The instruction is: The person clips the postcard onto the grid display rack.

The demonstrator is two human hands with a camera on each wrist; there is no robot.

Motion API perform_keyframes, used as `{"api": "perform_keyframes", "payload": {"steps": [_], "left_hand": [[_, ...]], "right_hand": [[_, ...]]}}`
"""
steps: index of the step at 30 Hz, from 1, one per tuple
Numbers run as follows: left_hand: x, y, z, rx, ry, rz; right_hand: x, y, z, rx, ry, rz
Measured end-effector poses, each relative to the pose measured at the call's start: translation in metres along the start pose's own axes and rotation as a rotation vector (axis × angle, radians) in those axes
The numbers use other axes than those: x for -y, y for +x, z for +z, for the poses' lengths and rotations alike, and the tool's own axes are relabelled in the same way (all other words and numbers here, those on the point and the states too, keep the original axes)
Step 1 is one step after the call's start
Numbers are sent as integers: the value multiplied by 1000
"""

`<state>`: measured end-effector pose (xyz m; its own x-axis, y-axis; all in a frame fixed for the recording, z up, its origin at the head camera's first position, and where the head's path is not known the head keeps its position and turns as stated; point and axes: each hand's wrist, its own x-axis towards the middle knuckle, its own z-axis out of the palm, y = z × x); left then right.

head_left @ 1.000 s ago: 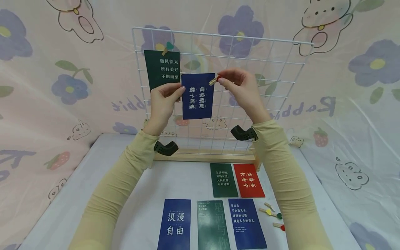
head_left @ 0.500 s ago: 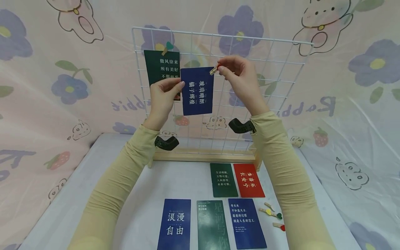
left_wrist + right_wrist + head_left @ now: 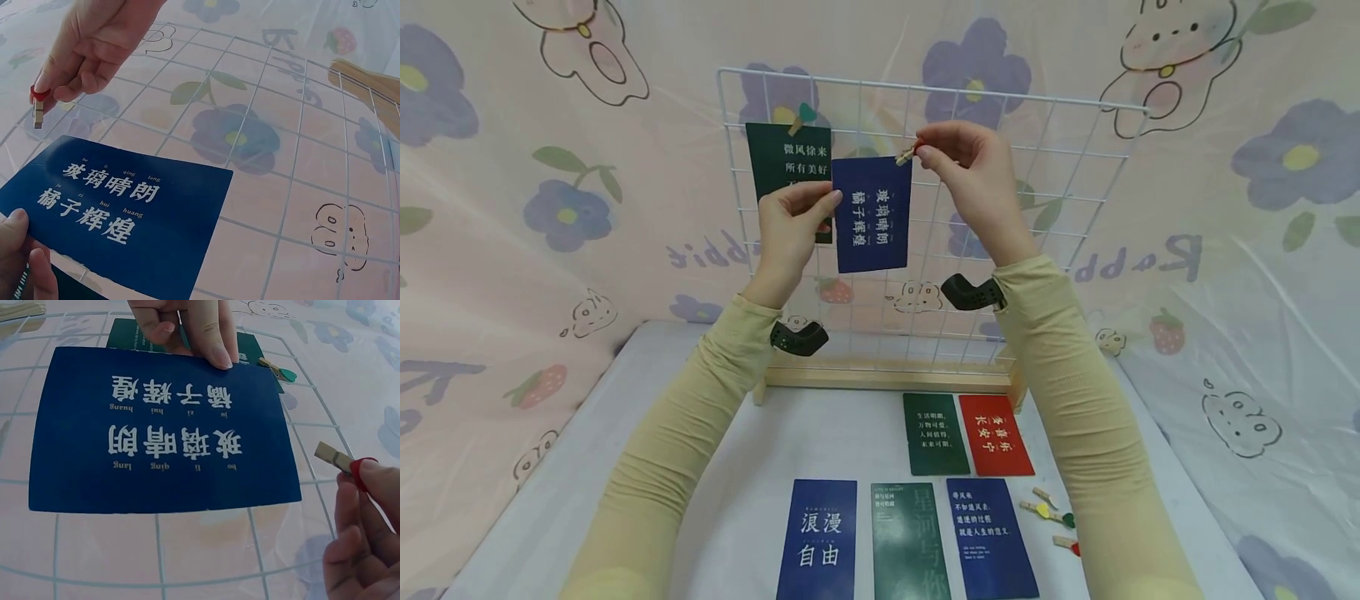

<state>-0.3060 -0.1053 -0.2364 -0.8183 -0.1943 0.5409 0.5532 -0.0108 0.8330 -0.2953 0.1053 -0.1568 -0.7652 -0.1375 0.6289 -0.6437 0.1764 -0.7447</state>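
My left hand pinches a dark blue card with white lettering by its left edge, holding it upright before a white wire grid. In my right hand a small wooden clothespin with a red heart is pinched between thumb and fingers. The right wrist view shows the clothespin apart from the card, beside its corner. A dark green card hangs at the grid's upper left from a clothespin with a green heart, partly covered by my left hand and the blue card.
The grid stands on a wooden base. On the white table lie a green card, a red card, two blue cards and a tall green card. Several heart clothespins lie at the right.
Both hands have risen toward the grid's top, the left carrying the blue card upward and the right its clothespin. The blue card now covers more of the hanging green card.
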Motion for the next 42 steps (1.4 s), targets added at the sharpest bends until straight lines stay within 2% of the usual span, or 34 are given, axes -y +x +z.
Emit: {"api": "perform_keyframes", "payload": {"steps": [8, 18, 26, 30, 35, 40, 42], "left_hand": [[-3, 4, 2, 6, 44, 2], [-12, 12, 4, -11, 45, -10], [-30, 8, 7, -2, 38, -21], [-22, 14, 8, -19, 54, -2], [-16, 16, 9, -49, 133, 58], [-17, 17, 11, -62, 159, 71], [-17, 17, 12, -64, 156, 70]], "right_hand": [[11, 2, 4, -18, -32, -32], [17, 8, 7, -61, -128, -78], [16, 15, 10, -77, -148, -80], [12, 21, 11, -88, -164, -79], [1, 31, 12, -100, -205, -93], [17, 22, 18, -105, -257, -93], [17, 22, 18, -109, -259, -92]]}}
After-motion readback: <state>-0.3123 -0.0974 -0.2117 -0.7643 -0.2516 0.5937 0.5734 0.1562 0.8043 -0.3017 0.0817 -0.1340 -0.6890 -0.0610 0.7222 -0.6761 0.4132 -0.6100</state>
